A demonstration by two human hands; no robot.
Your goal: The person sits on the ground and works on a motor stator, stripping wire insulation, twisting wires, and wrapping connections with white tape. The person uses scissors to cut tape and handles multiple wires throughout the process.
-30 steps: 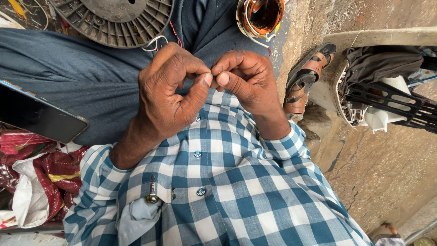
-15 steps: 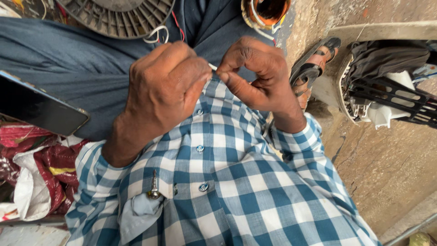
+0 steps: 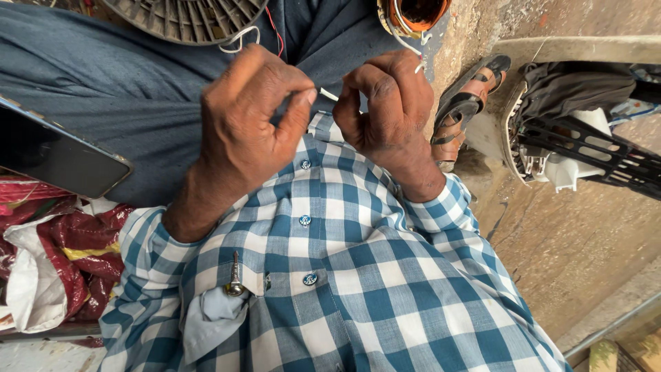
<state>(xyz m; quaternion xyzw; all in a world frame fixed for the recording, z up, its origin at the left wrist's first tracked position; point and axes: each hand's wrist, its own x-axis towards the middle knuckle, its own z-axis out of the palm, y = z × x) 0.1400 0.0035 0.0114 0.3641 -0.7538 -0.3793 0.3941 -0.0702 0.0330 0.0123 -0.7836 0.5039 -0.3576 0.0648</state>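
Head view: above a blue-and-white checked cotton shirt [image 3: 344, 275], the weathered left hand [image 3: 248, 117] and right hand [image 3: 382, 114] each pinch an end of a thin white wire [image 3: 329, 95] stretched between their curled fingertips. A ribbed grey fan grille [image 3: 186, 17] rests on the dark trousers [image 3: 89, 89]; a glossy black phone [image 3: 55, 155] lies alongside, a strappy brown sandal [image 3: 461, 110] on rough concrete.

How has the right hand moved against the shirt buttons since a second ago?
Yes: the right hand has drawn apart from the left hand, sideways off the button line.
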